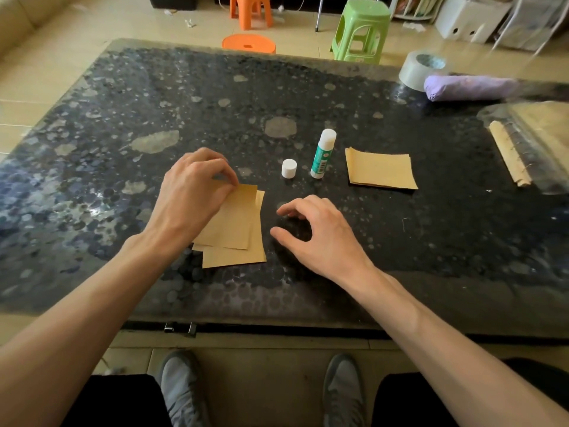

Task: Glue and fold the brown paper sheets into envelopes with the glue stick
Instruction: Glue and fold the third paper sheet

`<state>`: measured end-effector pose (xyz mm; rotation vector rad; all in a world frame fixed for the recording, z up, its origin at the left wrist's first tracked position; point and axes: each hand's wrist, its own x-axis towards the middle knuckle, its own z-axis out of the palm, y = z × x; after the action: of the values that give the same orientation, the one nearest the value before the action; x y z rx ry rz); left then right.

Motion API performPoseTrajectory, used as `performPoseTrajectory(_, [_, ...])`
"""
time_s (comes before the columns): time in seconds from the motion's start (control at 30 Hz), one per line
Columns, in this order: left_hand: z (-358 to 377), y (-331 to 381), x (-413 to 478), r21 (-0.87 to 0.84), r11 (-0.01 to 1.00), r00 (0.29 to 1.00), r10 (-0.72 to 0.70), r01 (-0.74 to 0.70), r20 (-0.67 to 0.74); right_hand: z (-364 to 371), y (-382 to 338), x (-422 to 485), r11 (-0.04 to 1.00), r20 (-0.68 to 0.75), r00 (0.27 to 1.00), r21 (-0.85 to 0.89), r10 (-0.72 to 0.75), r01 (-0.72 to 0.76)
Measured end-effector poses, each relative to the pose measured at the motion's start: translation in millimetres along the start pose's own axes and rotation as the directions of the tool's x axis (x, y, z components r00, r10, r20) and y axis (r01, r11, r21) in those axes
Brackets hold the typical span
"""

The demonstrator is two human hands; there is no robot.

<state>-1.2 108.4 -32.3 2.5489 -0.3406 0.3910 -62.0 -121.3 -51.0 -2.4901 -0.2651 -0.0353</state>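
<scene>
- Left hand (197, 188) is curling its fingers over the far-left corner of the top folded piece (237, 220), apparently pinching it. The thumb is hidden, so the grip is a judgement. It is likely pinning the piece so the fold stays put.
- Right hand (317, 234) is hovering just right of the papers with its fingers loosely curled, grasping nothing. It is probably getting ready to crease, or to reach for the glue.
- The top folded piece is lying flat near the middle of the table's near edge. Its long axis is running near-to-far, with the far end leaning slightly right.
- A second brown piece (234, 258) is lying under it, sticking out at the near and right sides. The two are overlapping and touching.
- Glue stick (321, 155) is standing upright beyond the right hand, long axis vertical, white end pointing up. It is uncapped, judging from the loose cap (289, 168) standing just left of it, apart. It is likely being kept open for repeated use.
- Stack of sheets (381, 172) is lying flat right of the glue stick, unfolded, its wider side running left-right. These seem to be waiting their turn.
- Table (123, 118) is carrying it all on its dark mottled top.
- Tape roll (420, 70) and a purple bundle (471, 87) are sitting at the far-right corner, well apart from the work.
</scene>
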Motion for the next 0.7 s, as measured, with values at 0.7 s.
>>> performPoseTrajectory(0.7, [14,46,-5,-0.566,0.701,0.869,-0.161,0.434,0.468,-56,45,-4,0.701,0.065,0.87,0.565,0.488,-0.435])
